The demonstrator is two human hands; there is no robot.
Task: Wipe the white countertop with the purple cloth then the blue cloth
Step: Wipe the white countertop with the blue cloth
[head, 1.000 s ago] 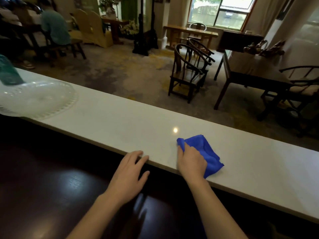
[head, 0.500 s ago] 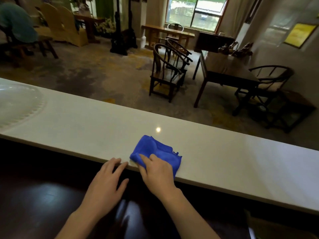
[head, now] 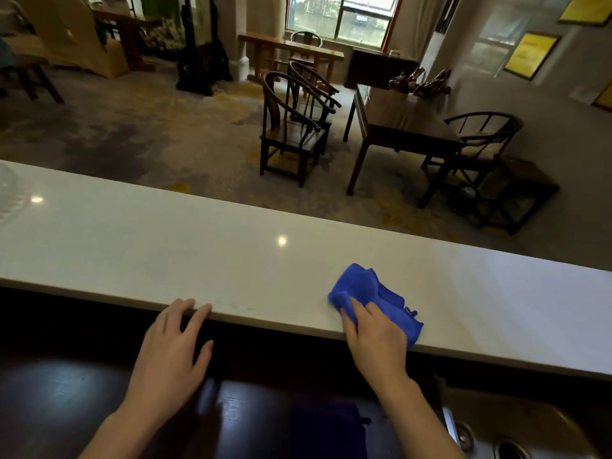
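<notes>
The long white countertop (head: pixel 205 253) runs across the view. A crumpled blue cloth (head: pixel 371 289) lies on it close to the near edge, right of centre. My right hand (head: pixel 376 339) lies on the cloth's near part, fingers pressing it onto the surface. My left hand (head: pixel 172 352) is further left with its fingers spread, the fingertips resting on the countertop's front edge and nothing in it. A dark purplish cloth (head: pixel 328 429) lies on the dark lower surface between my forearms.
A clear glass plate (head: pixel 8 193) sits on the countertop at the far left edge. A metal sink (head: pixel 510 445) is at the bottom right, below the counter. Beyond the counter are dark wooden chairs (head: pixel 291 127) and a table (head: pixel 400 117).
My right hand slid the blue cloth left towards my left hand, then back right along the countertop. My left hand stayed on the front edge. The view has shifted rightward.
</notes>
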